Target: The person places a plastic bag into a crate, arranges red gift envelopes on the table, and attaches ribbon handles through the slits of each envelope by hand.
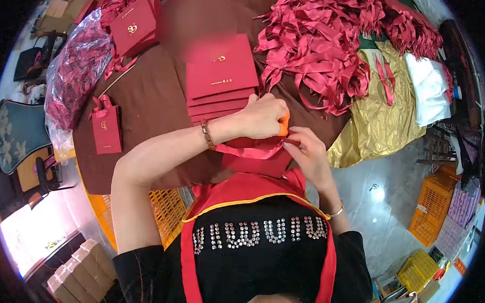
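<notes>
My left hand (262, 117), with a beaded bracelet at the wrist, is closed above the near edge of the table, something orange (284, 123) showing at its fingers. Close on its right, my right hand (306, 151) pinches a red ribbon (253, 151) near its end. The ribbon curves below the left wrist, over a red bag (247, 163) partly hidden by my arm and the ribbon. Beyond my hands lies an overlapping stack of red paper bags (221, 76) with gold print. What the left fingers grip is hidden.
A large heap of red ribbons (315, 58) lies at the back right beside gold plastic wrapping (385, 124). A small red bag (106, 129) with a bow and a plastic sack of ribbons (77, 73) are at the left. Orange crates (433, 206) stand on the floor.
</notes>
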{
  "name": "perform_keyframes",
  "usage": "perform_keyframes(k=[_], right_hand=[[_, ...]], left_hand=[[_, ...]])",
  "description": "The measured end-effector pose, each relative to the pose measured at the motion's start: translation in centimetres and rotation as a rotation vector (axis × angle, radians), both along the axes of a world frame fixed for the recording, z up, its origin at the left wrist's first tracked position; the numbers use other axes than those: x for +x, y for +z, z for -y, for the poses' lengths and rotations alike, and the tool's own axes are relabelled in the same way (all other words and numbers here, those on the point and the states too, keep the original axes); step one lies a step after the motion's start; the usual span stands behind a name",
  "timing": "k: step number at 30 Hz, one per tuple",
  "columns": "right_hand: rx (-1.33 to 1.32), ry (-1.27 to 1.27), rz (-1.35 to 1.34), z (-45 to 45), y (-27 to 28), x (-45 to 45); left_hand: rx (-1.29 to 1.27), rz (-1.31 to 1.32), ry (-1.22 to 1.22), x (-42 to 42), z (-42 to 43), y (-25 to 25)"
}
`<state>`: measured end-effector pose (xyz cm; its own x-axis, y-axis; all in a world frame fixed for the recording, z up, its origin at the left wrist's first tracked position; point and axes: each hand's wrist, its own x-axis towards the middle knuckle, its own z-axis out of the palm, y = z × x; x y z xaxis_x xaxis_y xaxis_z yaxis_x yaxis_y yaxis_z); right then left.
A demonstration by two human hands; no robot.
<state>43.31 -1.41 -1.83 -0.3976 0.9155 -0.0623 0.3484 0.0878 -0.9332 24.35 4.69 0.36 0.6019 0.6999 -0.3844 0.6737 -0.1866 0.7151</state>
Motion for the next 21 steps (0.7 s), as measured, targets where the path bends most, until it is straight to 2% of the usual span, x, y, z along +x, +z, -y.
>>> perform_keyframes(k=[3, 6, 7, 10, 11, 14, 16, 18, 20, 21], right_hand=[[0.002, 0.069, -0.019, 0.0, 0.6, 0.5], [-0.061, 0.114, -0.058, 0.1, 0.4, 0.6], [-0.05, 0.077, -0.059, 0.1, 0.1, 0.6], [-0.096, 0.007, -0.095, 0.1, -1.1, 0.7], [-0.156, -0.029, -0.127, 0.1, -1.6, 0.8], [-0.117, -0.012, -0.063, 0.0, -3.2, 1.6], [-0.135, -0.013, -0.058, 0.0, -3.2, 1.7], [-0.154, -0.032, -0.097, 0.0, -3.4, 1.7], [-0.165, -0.043, -0.091, -0.1, -3.4, 1.5], [-0.167, -0.057, -0.084, -0.2, -3.4, 1.4]], left_hand=[[-0.006, -0.045, 0.133, 0.6, -0.7, 0.1], [0.104, 0.196, 0.263, 0.3, -2.1, 1.2], [0.23, 0.232, 0.285, 0.3, -2.2, 1.4], [0.369, 0.218, 0.333, 0.4, -1.7, 1.5], [0.367, 0.214, 0.337, 0.1, -1.3, 1.6], [0.439, 0.319, 0.391, -2.8, 0.4, 2.1], [0.266, 0.352, 0.402, -5.2, 2.9, 2.5], [0.018, 0.156, 0.477, -7.2, 5.7, 2.8], [0.145, -0.017, 0.449, -8.7, 8.5, 0.6], [0.206, -0.023, 0.442, -9.2, 9.8, -0.6]])
